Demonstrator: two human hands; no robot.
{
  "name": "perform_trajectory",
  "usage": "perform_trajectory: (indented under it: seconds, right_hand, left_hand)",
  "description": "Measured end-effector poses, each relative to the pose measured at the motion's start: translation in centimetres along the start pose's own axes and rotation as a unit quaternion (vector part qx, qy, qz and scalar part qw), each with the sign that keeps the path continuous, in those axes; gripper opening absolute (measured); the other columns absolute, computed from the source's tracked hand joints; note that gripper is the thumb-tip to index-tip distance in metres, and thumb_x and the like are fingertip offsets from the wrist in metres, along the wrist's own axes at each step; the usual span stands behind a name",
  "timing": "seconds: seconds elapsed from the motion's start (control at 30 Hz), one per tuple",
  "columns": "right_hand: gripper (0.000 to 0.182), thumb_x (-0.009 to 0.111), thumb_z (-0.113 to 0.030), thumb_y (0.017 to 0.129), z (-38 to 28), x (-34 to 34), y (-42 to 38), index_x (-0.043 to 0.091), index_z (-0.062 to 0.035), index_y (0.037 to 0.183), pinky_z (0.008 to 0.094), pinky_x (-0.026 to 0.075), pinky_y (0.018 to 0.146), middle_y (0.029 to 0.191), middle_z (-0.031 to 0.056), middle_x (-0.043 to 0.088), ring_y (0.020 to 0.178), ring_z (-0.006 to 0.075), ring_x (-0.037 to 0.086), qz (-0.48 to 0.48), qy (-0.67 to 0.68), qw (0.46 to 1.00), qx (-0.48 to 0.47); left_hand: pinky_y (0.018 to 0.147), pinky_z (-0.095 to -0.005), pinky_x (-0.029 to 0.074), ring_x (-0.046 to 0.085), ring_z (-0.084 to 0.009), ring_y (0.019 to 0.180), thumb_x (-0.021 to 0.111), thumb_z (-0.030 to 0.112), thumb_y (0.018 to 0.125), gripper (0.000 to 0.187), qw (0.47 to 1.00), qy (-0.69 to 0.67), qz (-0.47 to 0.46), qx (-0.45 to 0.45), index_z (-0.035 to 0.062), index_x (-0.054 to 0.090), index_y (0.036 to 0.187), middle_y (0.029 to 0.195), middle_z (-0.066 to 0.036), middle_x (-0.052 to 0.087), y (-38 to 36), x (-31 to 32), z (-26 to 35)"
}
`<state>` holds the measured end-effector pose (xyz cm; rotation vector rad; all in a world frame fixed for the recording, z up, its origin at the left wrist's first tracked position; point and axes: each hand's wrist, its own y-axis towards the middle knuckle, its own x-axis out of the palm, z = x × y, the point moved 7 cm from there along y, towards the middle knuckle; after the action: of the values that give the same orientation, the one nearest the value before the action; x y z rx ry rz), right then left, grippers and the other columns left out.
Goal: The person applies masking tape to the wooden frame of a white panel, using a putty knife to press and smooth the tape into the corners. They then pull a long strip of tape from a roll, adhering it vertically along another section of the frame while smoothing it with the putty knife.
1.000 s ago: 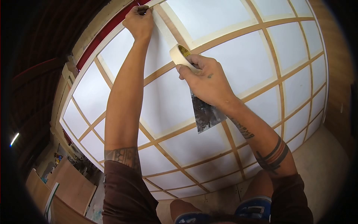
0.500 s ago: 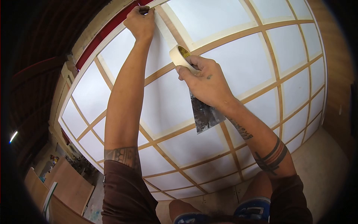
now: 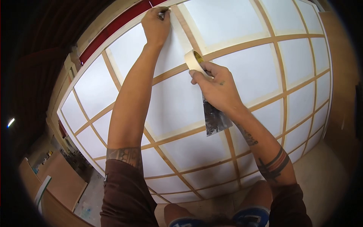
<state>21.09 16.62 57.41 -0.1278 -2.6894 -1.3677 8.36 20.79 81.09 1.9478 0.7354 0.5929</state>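
Note:
A large white panel, crossed by a grid of wooden strips, fills the middle of the view. Up at its top edge is my left hand, thumb and fingers pinched together. A pale length of masking tape appears to run from those fingers, beside a wooden strip, down to the roll. My right hand grips the roll of masking tape lower down, in front of the panel. Below that palm hangs a dark, stained flat blade, like a scraper's; its handle is hidden in the hand.
Pale tape borders line many of the white squares. Behind the top edge runs a red beam. Brown boards lean at the lower left, and a wooden wall stands on the right. My knees are close below the panel.
The view has shifted, so panel and both hands appear farther right. My left hand stays pinched at the top edge, and my right hand still holds the tape roll and blade.

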Motion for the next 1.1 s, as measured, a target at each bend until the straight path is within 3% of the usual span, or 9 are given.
perform_trajectory:
  seconds: [0.13,0.17,0.27,0.3,0.43,0.5,0.63,0.8,1.1]
  right_hand:
    - [0.037,0.067,-0.024,0.094,-0.2,0.4,0.0,0.070,0.0072,0.113,0.0307,0.050,0.065,0.075,0.0086,0.069,0.065,0.0120,0.061,-0.018,-0.006,1.000,0.021]
    - [0.036,0.067,-0.024,0.094,0.1,0.5,0.0,0.071,0.0070,0.112,0.0302,0.049,0.064,0.075,0.0073,0.068,0.065,0.0111,0.059,-0.019,-0.012,0.999,0.035]
    - [0.034,0.067,-0.025,0.095,0.5,1.2,0.0,0.071,0.0059,0.108,0.0291,0.047,0.062,0.073,0.0048,0.066,0.063,0.0099,0.056,-0.016,0.001,1.000,0.027]
    - [0.034,0.067,-0.025,0.095,0.4,1.4,0.0,0.071,0.0059,0.108,0.0291,0.047,0.062,0.073,0.0048,0.066,0.063,0.0099,0.056,-0.020,-0.003,0.999,0.026]
    - [0.030,0.067,-0.025,0.096,0.9,1.7,0.1,0.071,0.0040,0.101,0.0280,0.044,0.060,0.073,0.0021,0.065,0.060,0.0080,0.050,-0.019,-0.035,0.998,0.042]
    - [0.030,0.068,-0.026,0.096,0.9,2.1,0.1,0.071,0.0036,0.098,0.0276,0.042,0.058,0.074,0.0014,0.065,0.059,0.0072,0.048,-0.016,-0.037,0.998,0.037]
    - [0.031,0.068,-0.029,0.096,0.0,2.7,-0.3,0.071,0.0014,0.095,0.0254,0.039,0.059,0.078,0.0002,0.065,0.060,0.0056,0.042,-0.012,-0.004,0.998,0.066]
    - [0.031,0.068,-0.032,0.097,-1.2,3.0,-0.8,0.071,-0.0011,0.097,0.0248,0.038,0.061,0.081,-0.0010,0.066,0.064,0.0056,0.041,-0.011,0.030,0.997,0.067]
    - [0.028,0.064,-0.029,0.100,-2.5,3.0,-1.2,0.073,-0.0036,0.107,0.0192,0.032,0.051,0.086,-0.0011,0.068,0.056,0.0010,0.036,-0.009,0.061,0.995,0.081]
  left_hand:
    - [0.071,-0.0379,0.055,0.067,-0.0276,0.077,0.070,0.012,0.094,0.019,0.988,0.093,-0.045,0.112,0.0070,0.076,0.112,0.103,-0.014,0.067,-1.0,-0.5,0.6]
    - [0.073,-0.0420,0.056,0.068,-0.0324,0.083,0.065,0.016,0.097,0.024,0.983,0.119,-0.064,0.124,0.0102,0.073,0.120,0.109,-0.015,0.063,-1.2,-0.5,0.4]
    - [0.075,-0.0442,0.057,0.068,-0.0344,0.087,0.063,0.022,0.099,0.027,0.974,0.167,-0.123,0.096,0.0132,0.072,0.123,0.113,-0.017,0.062,-1.1,-1.4,1.8]
    - [0.075,-0.0459,0.057,0.068,-0.0347,0.088,0.058,0.029,0.102,0.031,0.963,0.203,-0.121,0.128,0.0174,0.070,0.128,0.114,-0.017,0.061,-1.0,-1.7,2.2]
    - [0.086,-0.0425,0.056,0.068,-0.0325,0.098,0.055,0.036,0.103,0.040,0.947,0.237,-0.205,0.068,0.0137,0.066,0.134,0.119,-0.016,0.063,-0.4,-2.5,2.6]
    - [0.098,-0.0497,0.048,0.058,-0.0367,0.116,0.057,0.049,0.099,0.049,0.940,0.191,-0.281,-0.020,0.0192,0.065,0.137,0.122,-0.024,0.052,-0.6,-2.1,1.5]
    - [0.094,-0.0494,0.049,0.059,-0.0362,0.109,0.058,0.048,0.099,0.046,0.955,0.181,-0.234,0.004,0.0185,0.068,0.132,0.119,-0.023,0.052,-0.6,-2.5,1.9]
    - [0.092,-0.0455,0.042,0.051,-0.0325,0.104,0.065,0.043,0.093,0.044,0.966,0.183,-0.149,0.105,0.0154,0.072,0.126,0.114,-0.017,0.051,-0.8,-2.8,2.3]
    - [0.093,-0.0450,0.039,0.049,-0.0311,0.108,0.071,0.043,0.084,0.050,0.979,0.140,-0.118,0.092,0.0130,0.073,0.124,0.114,-0.016,0.050,-1.2,-3.1,1.7]
